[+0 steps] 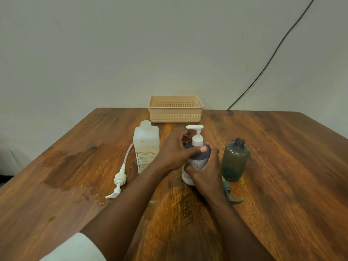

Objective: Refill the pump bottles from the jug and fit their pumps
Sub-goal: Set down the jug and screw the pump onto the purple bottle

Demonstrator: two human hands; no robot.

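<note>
A purple-and-white pump bottle stands upright at the table's middle with its white pump seated on top. My left hand wraps its shoulder from the left, thumb across the front. My right hand grips its lower body from the right. Left of it stands the translucent rectangular jug, its cap on. To the right stands a dark green bottle with an open neck. Its green pump lies on the table in front of it, partly hidden by my right wrist.
A loose white pump with a long tube lies on the table left of the jug, with small droplets near its nozzle. A beige slotted basket sits at the far edge of the wooden table. A black cable runs down the wall.
</note>
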